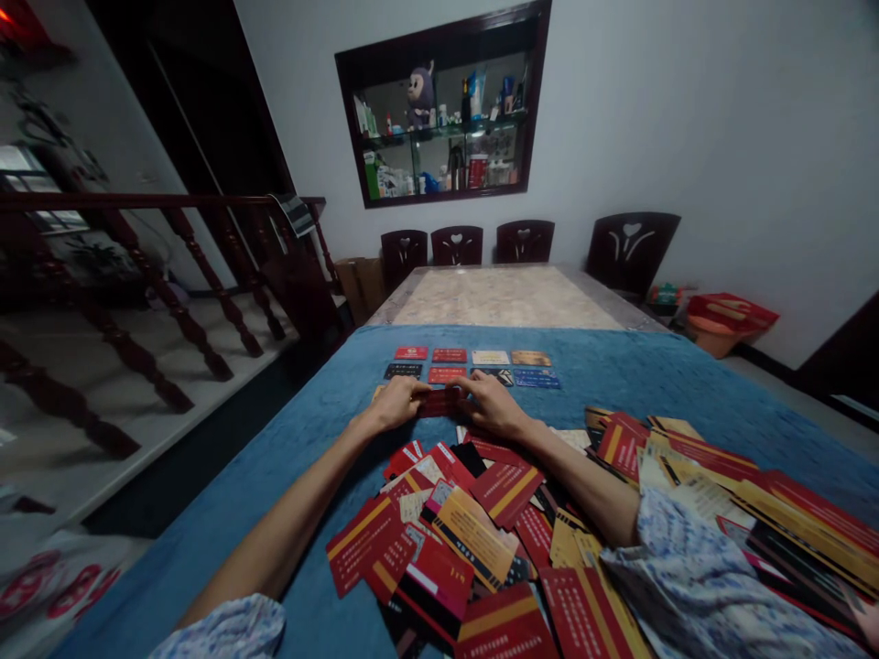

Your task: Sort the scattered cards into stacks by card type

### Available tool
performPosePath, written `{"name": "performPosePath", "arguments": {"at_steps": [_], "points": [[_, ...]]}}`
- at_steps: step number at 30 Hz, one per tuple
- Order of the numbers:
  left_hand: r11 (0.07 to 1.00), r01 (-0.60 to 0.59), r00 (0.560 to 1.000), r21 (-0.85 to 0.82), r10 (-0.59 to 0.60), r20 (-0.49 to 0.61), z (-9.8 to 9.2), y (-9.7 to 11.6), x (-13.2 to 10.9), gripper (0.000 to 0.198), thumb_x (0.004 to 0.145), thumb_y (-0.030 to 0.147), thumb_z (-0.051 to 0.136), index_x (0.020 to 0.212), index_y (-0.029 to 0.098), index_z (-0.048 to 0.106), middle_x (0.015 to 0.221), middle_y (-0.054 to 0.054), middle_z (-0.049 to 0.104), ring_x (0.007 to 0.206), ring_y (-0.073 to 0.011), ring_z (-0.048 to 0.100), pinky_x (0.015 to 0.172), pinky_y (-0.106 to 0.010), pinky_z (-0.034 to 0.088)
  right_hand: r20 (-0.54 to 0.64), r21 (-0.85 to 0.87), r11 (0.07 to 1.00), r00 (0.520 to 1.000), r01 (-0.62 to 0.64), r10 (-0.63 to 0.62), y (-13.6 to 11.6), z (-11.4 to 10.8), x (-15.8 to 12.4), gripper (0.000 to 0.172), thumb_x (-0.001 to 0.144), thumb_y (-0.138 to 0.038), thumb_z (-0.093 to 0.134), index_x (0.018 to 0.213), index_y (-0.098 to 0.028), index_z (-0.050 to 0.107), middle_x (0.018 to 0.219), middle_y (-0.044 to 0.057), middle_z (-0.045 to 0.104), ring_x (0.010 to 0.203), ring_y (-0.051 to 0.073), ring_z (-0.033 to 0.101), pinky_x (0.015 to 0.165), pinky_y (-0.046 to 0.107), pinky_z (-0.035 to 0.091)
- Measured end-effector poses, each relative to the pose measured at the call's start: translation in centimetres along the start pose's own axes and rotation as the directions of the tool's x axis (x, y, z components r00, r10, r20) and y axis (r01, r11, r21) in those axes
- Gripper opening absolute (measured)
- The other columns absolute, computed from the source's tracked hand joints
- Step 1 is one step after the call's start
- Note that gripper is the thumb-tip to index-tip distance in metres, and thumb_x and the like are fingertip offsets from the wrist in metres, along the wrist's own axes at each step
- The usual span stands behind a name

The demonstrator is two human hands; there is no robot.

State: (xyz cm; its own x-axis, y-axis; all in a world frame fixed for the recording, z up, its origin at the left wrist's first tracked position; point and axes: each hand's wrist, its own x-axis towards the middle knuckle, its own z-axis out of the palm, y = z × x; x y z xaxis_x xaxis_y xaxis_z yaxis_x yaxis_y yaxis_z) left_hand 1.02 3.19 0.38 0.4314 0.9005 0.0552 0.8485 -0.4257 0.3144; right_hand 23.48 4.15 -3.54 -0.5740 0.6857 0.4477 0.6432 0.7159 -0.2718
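Note:
Between my two hands lies a dark red card [440, 403], just below the rows of laid-out cards. My left hand [398, 401] pinches its left end, and my right hand [489, 401] has its fingers on the right end. Beyond them, two rows of cards sit on the blue cloth, among them a red card [411, 352], a gold card [531, 358] and a blue card [537, 378]. Part of a yellowish card shows beside my left hand. Nearer to me is a loose, overlapping heap of red and gold cards [473, 531], partly under my right forearm.
The blue cloth [322, 384] covers the near part of the table, with the bare tabletop [508, 293] beyond. More cards [721, 476] spread out at the right. Dark chairs [526, 242] stand behind the table; a railing [137, 199] runs along the left.

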Motion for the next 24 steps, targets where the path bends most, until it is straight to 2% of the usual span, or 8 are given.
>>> {"name": "performPosePath", "arguments": {"at_steps": [3,6,11,14,24], "points": [[0.998,-0.057,0.996,0.038,0.059,-0.061,0.4,0.0,0.0,0.045,0.079,0.010,0.050,0.118,0.022,0.068,0.108,-0.005,0.074,0.099,-0.0191,0.065,0.089,-0.027,0.047,0.009,-0.032,0.999,1.000,-0.008,0.008,0.1,0.1,0.0,0.040,0.083,-0.012,0.054,0.122,-0.019,0.062,0.088,0.006,0.066,0.090,0.022,0.055,0.078,0.030,0.039],[0.993,0.000,0.993,0.121,0.014,-0.114,0.7,0.1,-0.1,0.043,0.082,0.016,0.055,0.124,0.021,0.059,0.103,-0.007,0.072,0.099,-0.0217,0.065,0.088,-0.030,0.047,0.021,-0.052,0.998,1.000,-0.020,0.022,0.1,0.1,-0.1,0.036,0.084,-0.013,0.052,0.119,-0.018,0.062,0.087,0.007,0.066,0.090,0.022,0.054,0.076,0.030,0.038],[0.967,0.045,0.997,0.249,-0.028,-0.071,0.3,1.2,-0.7,0.028,0.086,0.022,0.056,0.115,0.023,0.056,0.102,-0.007,0.071,0.100,-0.0248,0.064,0.087,-0.033,0.045,0.029,-0.067,0.997,0.999,-0.025,0.027,0.0,0.0,-0.1,0.035,0.083,-0.011,0.052,0.116,-0.017,0.062,0.088,0.007,0.068,0.088,0.022,0.054,0.076,0.030,0.038],[0.953,0.074,0.997,0.295,-0.062,-0.049,0.2,1.9,-0.8,0.026,0.088,0.023,0.054,0.114,0.023,0.053,0.104,-0.008,0.071,0.102,-0.0258,0.064,0.088,-0.035,0.043,0.035,-0.049,0.999,0.999,-0.010,0.012,0.2,0.1,0.0,0.034,0.082,-0.009,0.052,0.113,-0.017,0.063,0.090,0.006,0.070,0.086,0.021,0.054,0.079,0.030,0.038],[0.942,0.110,0.994,0.317,-0.109,-0.022,0.3,3.2,-1.1,0.025,0.090,0.020,0.051,0.114,0.020,0.050,0.105,-0.011,0.069,0.103,-0.0275,0.064,0.087,-0.036,0.042,0.128,-0.064,0.997,0.991,-0.032,0.040,0.4,0.3,0.0,0.047,0.079,-0.020,0.062,0.125,-0.017,0.057,0.108,0.010,0.069,0.096,0.024,0.054,0.083,0.033,0.039]]}}
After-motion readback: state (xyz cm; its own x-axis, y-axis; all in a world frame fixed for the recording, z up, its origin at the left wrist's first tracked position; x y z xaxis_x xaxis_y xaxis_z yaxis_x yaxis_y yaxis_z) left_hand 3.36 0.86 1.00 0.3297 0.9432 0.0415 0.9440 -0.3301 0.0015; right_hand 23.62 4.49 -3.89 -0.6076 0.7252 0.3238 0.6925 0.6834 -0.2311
